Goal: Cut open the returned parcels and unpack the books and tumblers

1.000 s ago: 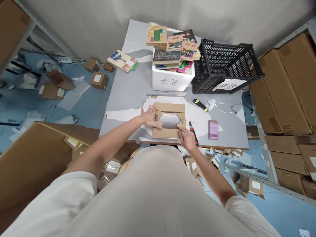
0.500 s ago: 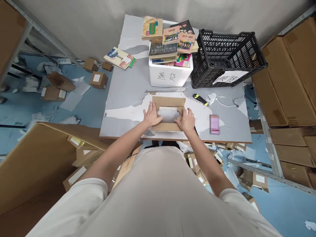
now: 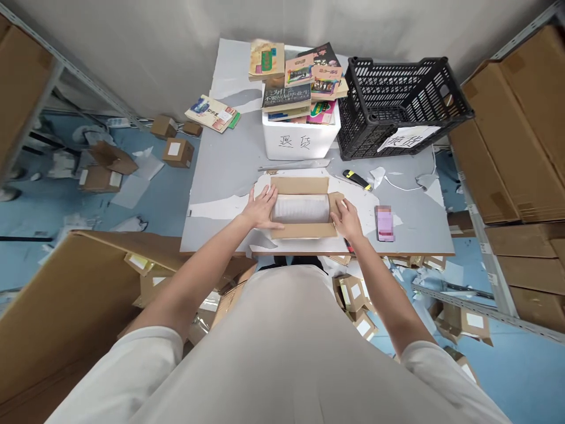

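A small cardboard box (image 3: 301, 230) lies open on the worktable, its long flaps folded out at front and back. Inside it rests a whitish wrapped bundle (image 3: 301, 209), apparently in bubble wrap. My left hand (image 3: 260, 209) lies against the left end of the box with its fingers spread. At the opposite end, my right hand (image 3: 347, 219) has its thumb and fingers closed on the right end flap (image 3: 335, 202). Part of that flap is hidden under the fingers. A yellow-and-black box cutter (image 3: 357, 179) lies to the right, behind my right hand.
A white bin (image 3: 302, 141) heaped with books stands at the back, beside a black plastic crate (image 3: 399, 112). Two books (image 3: 212, 113) lie at the left edge. A phone (image 3: 385, 224) is at right. Large cartons (image 3: 507, 141) flank the table, and small boxes litter the floor.
My hands have moved apart, left hand leftward and right hand rightward. The right end flap now leans outward, and more of the wrapped bundle shows. The view has shifted slightly.
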The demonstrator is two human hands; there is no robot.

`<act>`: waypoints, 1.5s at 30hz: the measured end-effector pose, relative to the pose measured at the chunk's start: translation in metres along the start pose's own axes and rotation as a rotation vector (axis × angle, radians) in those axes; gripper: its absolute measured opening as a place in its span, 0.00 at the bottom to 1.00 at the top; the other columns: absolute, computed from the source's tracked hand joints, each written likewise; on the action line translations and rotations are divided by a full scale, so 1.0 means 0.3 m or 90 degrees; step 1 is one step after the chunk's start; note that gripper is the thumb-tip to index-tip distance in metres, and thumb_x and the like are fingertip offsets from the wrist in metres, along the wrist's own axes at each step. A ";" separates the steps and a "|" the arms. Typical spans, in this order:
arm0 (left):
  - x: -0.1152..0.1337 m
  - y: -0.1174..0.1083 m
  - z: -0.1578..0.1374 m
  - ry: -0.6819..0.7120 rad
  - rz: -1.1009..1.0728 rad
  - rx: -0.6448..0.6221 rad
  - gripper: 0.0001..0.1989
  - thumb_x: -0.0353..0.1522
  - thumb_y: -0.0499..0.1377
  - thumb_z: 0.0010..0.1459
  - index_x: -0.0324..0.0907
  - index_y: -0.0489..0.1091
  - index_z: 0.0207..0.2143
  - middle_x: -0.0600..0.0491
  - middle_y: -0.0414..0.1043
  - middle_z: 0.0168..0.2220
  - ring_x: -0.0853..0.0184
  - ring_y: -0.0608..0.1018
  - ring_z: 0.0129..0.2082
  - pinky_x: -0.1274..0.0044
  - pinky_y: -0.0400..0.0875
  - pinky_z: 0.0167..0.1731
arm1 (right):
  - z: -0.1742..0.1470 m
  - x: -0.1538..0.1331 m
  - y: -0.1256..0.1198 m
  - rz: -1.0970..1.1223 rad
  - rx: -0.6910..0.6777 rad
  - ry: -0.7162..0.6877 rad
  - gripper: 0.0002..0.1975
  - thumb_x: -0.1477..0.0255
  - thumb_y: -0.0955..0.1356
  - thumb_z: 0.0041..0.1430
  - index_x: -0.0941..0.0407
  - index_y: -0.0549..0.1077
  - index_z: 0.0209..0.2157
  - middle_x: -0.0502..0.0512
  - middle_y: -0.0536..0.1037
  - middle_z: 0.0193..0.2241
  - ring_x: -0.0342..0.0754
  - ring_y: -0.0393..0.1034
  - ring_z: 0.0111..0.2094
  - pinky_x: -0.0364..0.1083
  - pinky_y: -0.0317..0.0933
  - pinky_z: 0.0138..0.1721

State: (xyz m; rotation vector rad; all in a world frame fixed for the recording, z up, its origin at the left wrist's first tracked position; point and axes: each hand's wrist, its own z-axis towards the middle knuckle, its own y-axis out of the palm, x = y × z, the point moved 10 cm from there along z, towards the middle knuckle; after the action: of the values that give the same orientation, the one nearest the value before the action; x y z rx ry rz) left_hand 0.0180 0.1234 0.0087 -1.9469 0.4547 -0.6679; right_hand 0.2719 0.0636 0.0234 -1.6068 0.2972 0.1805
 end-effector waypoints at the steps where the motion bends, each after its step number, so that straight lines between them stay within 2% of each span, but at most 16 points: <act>1: -0.006 0.014 0.003 -0.013 -0.012 -0.008 0.64 0.58 0.58 0.43 0.34 0.28 0.68 0.37 0.27 0.70 0.43 0.38 0.68 0.48 0.29 0.61 | -0.007 0.003 -0.007 -0.027 -0.003 0.002 0.27 0.62 0.61 0.63 0.61 0.64 0.59 0.70 0.57 0.63 0.65 0.50 0.63 0.65 0.51 0.59; 4: -0.011 0.043 0.003 -0.038 -0.031 -0.007 0.73 0.61 0.62 0.32 0.35 0.25 0.68 0.35 0.27 0.69 0.40 0.40 0.68 0.48 0.30 0.61 | -0.005 -0.064 -0.061 -0.146 0.018 -0.023 0.22 0.63 0.61 0.63 0.60 0.67 0.55 0.70 0.52 0.65 0.70 0.41 0.65 0.76 0.36 0.58; 7: -0.009 0.054 -0.002 -0.042 -0.046 0.011 0.74 0.61 0.62 0.30 0.35 0.26 0.68 0.35 0.29 0.69 0.40 0.41 0.68 0.47 0.31 0.61 | 0.044 -0.232 -0.073 -0.228 0.009 -0.140 0.20 0.76 0.58 0.64 0.60 0.65 0.56 0.69 0.64 0.60 0.62 0.53 0.61 0.70 0.31 0.62; 9: -0.011 0.056 -0.005 -0.044 -0.062 0.025 0.74 0.61 0.63 0.30 0.35 0.26 0.68 0.35 0.31 0.69 0.40 0.42 0.68 0.47 0.31 0.61 | 0.088 -0.326 -0.023 -0.262 -0.056 -0.206 0.22 0.82 0.56 0.62 0.60 0.65 0.56 0.67 0.73 0.50 0.57 0.64 0.54 0.63 0.36 0.63; 11: -0.015 0.054 -0.007 -0.047 -0.083 0.042 0.74 0.60 0.63 0.30 0.34 0.25 0.68 0.33 0.33 0.69 0.40 0.43 0.68 0.47 0.30 0.61 | 0.134 -0.366 0.034 -0.295 -0.113 -0.204 0.22 0.84 0.55 0.61 0.63 0.67 0.54 0.68 0.76 0.45 0.56 0.69 0.47 0.61 0.43 0.61; 15: -0.021 0.046 -0.010 -0.067 -0.123 0.076 0.74 0.59 0.63 0.32 0.32 0.23 0.67 0.31 0.37 0.68 0.40 0.44 0.67 0.47 0.29 0.61 | 0.169 -0.390 0.128 -0.317 -0.191 -0.178 0.19 0.84 0.54 0.62 0.65 0.68 0.51 0.74 0.72 0.48 0.57 0.72 0.45 0.59 0.52 0.54; 18: -0.017 0.039 -0.016 -0.083 -0.140 0.098 0.74 0.58 0.64 0.32 0.32 0.23 0.67 0.31 0.38 0.68 0.39 0.44 0.67 0.46 0.29 0.60 | 0.141 -0.420 0.176 -0.326 -0.263 -0.213 0.17 0.83 0.56 0.62 0.62 0.69 0.48 0.71 0.75 0.44 0.55 0.73 0.45 0.54 0.56 0.51; 20: -0.012 0.032 -0.022 -0.084 -0.149 0.111 0.75 0.57 0.65 0.32 0.32 0.22 0.67 0.30 0.39 0.68 0.39 0.44 0.67 0.46 0.28 0.60 | 0.134 -0.428 0.163 -0.338 -0.278 -0.212 0.15 0.83 0.58 0.62 0.60 0.70 0.46 0.67 0.77 0.41 0.53 0.75 0.42 0.51 0.60 0.45; 22: -0.019 0.018 -0.029 -0.089 -0.159 0.131 0.75 0.56 0.65 0.31 0.33 0.21 0.67 0.30 0.41 0.67 0.40 0.46 0.67 0.45 0.26 0.59 | 0.142 -0.430 0.117 -0.345 -0.277 -0.211 0.15 0.82 0.59 0.60 0.58 0.70 0.46 0.65 0.78 0.41 0.53 0.75 0.39 0.48 0.61 0.40; 25: -0.054 -0.013 -0.027 -0.112 -0.181 0.160 0.76 0.55 0.66 0.32 0.33 0.18 0.66 0.29 0.45 0.66 0.42 0.48 0.67 0.44 0.26 0.59 | 0.175 -0.413 -0.009 -0.342 -0.252 -0.219 0.14 0.80 0.62 0.59 0.55 0.69 0.46 0.62 0.77 0.44 0.53 0.74 0.41 0.46 0.60 0.37; 30: -0.121 -0.075 0.033 -0.141 -0.177 0.156 0.77 0.54 0.68 0.29 0.34 0.19 0.66 0.29 0.46 0.66 0.39 0.47 0.67 0.42 0.27 0.58 | 0.221 -0.404 -0.334 -0.231 -0.164 -0.266 0.14 0.72 0.64 0.59 0.55 0.68 0.48 0.58 0.79 0.41 0.55 0.72 0.40 0.45 0.58 0.34; 34: -0.171 -0.130 0.080 -0.156 -0.169 0.142 0.76 0.54 0.69 0.27 0.34 0.28 0.68 0.29 0.40 0.67 0.37 0.44 0.67 0.41 0.32 0.58 | 0.217 -0.463 -0.606 -0.255 -0.095 -0.306 0.21 0.69 0.65 0.59 0.54 0.63 0.54 0.57 0.78 0.40 0.54 0.72 0.37 0.46 0.56 0.31; 37: -0.214 -0.196 0.065 -0.159 -0.221 0.155 0.66 0.55 0.65 0.36 0.35 0.35 0.68 0.32 0.40 0.68 0.37 0.42 0.67 0.42 0.39 0.59 | 0.202 -0.519 -0.748 -0.292 -0.086 -0.348 0.22 0.68 0.67 0.57 0.50 0.65 0.53 0.54 0.78 0.36 0.51 0.71 0.33 0.46 0.56 0.31; 40: -0.217 -0.377 -0.033 -0.134 -0.341 0.307 0.44 0.52 0.50 0.57 0.39 0.41 0.68 0.40 0.44 0.68 0.48 0.48 0.68 0.53 0.49 0.62 | 0.208 -0.558 -0.783 -0.305 -0.116 -0.386 0.19 0.68 0.69 0.55 0.47 0.69 0.50 0.50 0.77 0.30 0.48 0.71 0.30 0.46 0.58 0.31; 42: -0.129 -0.531 -0.124 -0.034 -0.390 0.410 0.37 0.50 0.42 0.62 0.43 0.41 0.68 0.45 0.50 0.67 0.55 0.55 0.67 0.61 0.56 0.62 | 0.227 -0.593 -0.745 -0.293 -0.134 -0.415 0.15 0.67 0.68 0.57 0.47 0.71 0.48 0.49 0.77 0.30 0.48 0.72 0.32 0.46 0.60 0.33; 45: 0.117 -0.644 -0.207 0.146 -0.359 0.337 0.43 0.53 0.58 0.51 0.45 0.52 0.65 0.46 0.63 0.61 0.50 0.66 0.60 0.61 0.63 0.57 | 0.271 -0.671 -0.679 -0.229 -0.114 -0.438 0.11 0.64 0.66 0.61 0.50 0.73 0.44 0.51 0.77 0.33 0.48 0.74 0.39 0.47 0.63 0.39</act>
State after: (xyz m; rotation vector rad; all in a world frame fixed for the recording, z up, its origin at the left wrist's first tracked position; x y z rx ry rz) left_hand 0.0120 0.1457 0.2133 -1.4861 -0.1497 -1.2386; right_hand 0.1465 0.1684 0.2720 -1.6425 -0.5467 0.4733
